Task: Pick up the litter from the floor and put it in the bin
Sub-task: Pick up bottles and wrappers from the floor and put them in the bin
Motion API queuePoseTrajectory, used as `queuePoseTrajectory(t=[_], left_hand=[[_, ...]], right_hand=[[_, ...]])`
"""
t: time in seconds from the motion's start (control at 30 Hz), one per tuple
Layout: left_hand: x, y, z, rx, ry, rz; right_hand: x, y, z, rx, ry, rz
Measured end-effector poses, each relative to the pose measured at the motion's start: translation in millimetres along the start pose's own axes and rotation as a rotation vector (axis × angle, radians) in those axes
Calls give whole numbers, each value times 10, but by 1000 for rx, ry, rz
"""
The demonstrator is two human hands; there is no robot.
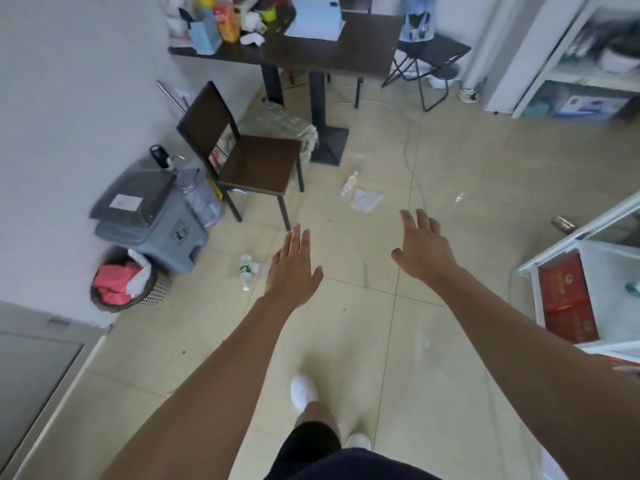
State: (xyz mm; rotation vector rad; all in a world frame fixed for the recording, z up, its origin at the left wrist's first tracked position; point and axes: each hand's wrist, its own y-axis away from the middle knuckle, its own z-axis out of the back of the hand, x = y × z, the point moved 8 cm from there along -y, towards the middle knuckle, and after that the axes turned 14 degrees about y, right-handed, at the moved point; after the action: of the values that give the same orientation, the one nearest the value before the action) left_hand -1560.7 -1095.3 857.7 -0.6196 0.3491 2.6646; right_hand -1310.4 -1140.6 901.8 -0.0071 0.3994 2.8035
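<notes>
My left hand (294, 268) and my right hand (420, 249) reach out over the tiled floor, fingers straight, holding nothing. A clear plastic bottle with a green label (246, 270) lies on the floor just left of my left hand. Farther off lie a second small bottle (349, 182) and a flat white wrapper (365, 199). A metal can (563, 224) lies at the right by a cabinet. A round mesh bin (130, 284) with red and white waste stands by the left wall.
A grey lidded bin (156, 216) stands behind the mesh bin. A dark chair (249, 157) and a dark table (311, 46) stand ahead, a folding stool (429, 53) beyond. White glass cabinets (588, 258) line the right. A cable (412, 140) trails across the floor.
</notes>
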Motion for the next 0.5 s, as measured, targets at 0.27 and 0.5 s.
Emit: queuePoseTrajectory(t=[0.27, 0.5], left_hand=[[42, -2190, -369, 84, 43, 7], [86, -4238, -584, 224, 38, 38]], right_hand=[[-289, -2028, -118, 93, -16, -21], [-600, -3904, -40, 211, -63, -98]])
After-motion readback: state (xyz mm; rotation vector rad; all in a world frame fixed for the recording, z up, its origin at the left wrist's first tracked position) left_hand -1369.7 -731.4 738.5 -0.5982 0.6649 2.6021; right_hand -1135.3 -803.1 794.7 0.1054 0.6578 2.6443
